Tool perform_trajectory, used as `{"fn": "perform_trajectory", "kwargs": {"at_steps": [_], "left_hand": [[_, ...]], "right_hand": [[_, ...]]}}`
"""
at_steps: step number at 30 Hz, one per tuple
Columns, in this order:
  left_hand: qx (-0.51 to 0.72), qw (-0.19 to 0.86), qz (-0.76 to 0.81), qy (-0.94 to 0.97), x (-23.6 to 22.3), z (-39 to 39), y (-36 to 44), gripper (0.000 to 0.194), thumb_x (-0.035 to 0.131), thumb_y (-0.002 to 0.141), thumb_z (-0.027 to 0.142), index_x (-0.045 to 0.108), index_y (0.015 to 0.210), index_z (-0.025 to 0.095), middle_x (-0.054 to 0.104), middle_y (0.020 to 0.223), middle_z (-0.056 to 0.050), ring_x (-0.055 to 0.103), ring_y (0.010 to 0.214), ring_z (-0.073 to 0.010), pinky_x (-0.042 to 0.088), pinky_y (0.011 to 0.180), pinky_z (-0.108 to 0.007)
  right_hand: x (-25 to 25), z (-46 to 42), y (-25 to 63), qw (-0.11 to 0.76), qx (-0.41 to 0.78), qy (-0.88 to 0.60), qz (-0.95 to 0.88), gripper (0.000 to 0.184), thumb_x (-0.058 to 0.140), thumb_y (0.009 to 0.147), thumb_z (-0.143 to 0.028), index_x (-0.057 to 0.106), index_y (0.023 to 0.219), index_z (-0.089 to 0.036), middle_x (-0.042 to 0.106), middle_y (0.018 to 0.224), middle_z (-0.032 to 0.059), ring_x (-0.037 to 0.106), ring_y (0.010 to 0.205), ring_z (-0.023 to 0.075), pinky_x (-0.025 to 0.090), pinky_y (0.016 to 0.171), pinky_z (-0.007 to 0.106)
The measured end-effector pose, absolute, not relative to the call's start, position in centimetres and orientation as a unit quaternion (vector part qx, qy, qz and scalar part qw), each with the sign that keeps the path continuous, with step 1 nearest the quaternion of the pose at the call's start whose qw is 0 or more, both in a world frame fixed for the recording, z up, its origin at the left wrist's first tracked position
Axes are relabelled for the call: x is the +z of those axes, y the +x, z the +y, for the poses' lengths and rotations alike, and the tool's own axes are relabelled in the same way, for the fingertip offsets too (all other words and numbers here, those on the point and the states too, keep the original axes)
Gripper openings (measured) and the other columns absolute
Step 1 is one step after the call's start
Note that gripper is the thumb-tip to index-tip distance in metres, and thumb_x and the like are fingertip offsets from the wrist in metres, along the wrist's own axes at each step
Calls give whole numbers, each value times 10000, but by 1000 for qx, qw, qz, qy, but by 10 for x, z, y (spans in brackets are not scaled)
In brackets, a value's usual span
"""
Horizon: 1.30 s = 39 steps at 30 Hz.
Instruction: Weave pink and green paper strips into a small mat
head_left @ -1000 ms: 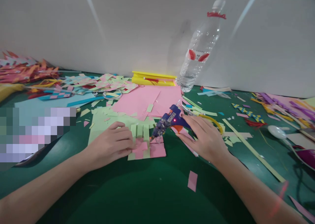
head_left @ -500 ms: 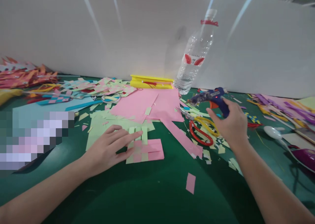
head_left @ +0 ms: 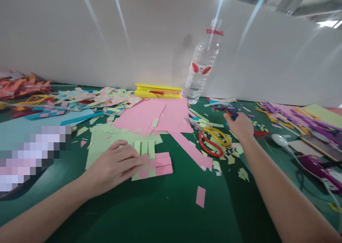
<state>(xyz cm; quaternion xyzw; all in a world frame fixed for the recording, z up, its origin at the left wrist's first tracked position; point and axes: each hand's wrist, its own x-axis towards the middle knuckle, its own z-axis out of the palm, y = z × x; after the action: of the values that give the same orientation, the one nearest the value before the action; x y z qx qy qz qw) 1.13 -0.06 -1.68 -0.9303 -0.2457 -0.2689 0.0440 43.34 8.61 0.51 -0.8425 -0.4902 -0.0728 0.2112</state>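
My left hand [head_left: 114, 166] rests on the woven paper piece [head_left: 151, 163], its fingers bent and drawn together with the fingertips on the weave. Pale green strips stand upright through pink ones in this piece, whose left part the hand covers. Farther off on the right, my right hand [head_left: 242, 127] is closed around a dark blue hot glue gun [head_left: 232, 111] low over the table. The gun's nozzle end points left, and the hand hides part of its handle. Scissors [head_left: 211, 140] with one red and one yellow handle loop lie left of that hand.
Pink sheets [head_left: 155, 115] and a pale green sheet [head_left: 98, 143] lie behind the weave. A water bottle [head_left: 200, 70] stands by the wall beside a yellow folded piece [head_left: 157, 91]. Paper scraps surround the scissors; a purple device [head_left: 315, 166] with a cord lies right.
My right hand has carried the glue gun away from me and down toward the table. My left fingers have come closer together on the woven piece. The view has shifted slightly right.
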Motion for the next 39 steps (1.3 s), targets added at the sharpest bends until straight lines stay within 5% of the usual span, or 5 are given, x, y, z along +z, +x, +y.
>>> {"fn": "perform_trajectory", "kwargs": {"at_steps": [6, 15, 19, 25, 39], "left_hand": [[-269, 35, -249, -930, -16, 0, 12, 173, 466, 945, 151, 624, 951, 222, 655, 805, 16, 577, 742, -135, 401, 830, -339], [-252, 45, -260, -931, -17, 0, 9, 207, 436, 963, 172, 635, 933, 220, 658, 802, 17, 580, 749, -135, 384, 872, -347], [-261, 45, -251, -931, -15, 0, 9, 189, 449, 958, 176, 628, 913, 218, 661, 797, 17, 575, 737, -136, 384, 855, -338], [-246, 39, -246, -937, -16, -1, 8, 194, 443, 965, 179, 628, 918, 214, 661, 803, 9, 576, 755, -143, 371, 857, -347], [-218, 49, -251, -942, -16, 2, 7, 252, 406, 986, 233, 657, 964, 226, 677, 802, 2, 577, 755, -143, 367, 855, -343]], "right_hand": [[-7, 113, 424, 170, -40, -853, -492, 585, 448, 880, -500, 552, 1154, 7, 596, 1117, 289, 594, 1035, 391, 458, 821, 464], [13, 115, 402, 185, -86, -794, -573, 589, 469, 873, -439, 439, 1268, -4, 501, 1285, 277, 434, 1226, 378, 393, 926, 464], [32, 77, 387, 139, -47, -743, -653, 464, 516, 807, -572, 637, 962, -152, 687, 923, 115, 637, 825, 263, 474, 702, 349], [21, 28, 374, -9, -61, -691, -720, 425, 527, 785, -580, 624, 683, -179, 659, 666, 95, 602, 528, 219, 420, 454, 310], [20, 21, 386, 160, 83, -761, -623, 540, 555, 779, -552, 565, 1124, -136, 690, 970, 155, 661, 788, 293, 504, 627, 375]]}}
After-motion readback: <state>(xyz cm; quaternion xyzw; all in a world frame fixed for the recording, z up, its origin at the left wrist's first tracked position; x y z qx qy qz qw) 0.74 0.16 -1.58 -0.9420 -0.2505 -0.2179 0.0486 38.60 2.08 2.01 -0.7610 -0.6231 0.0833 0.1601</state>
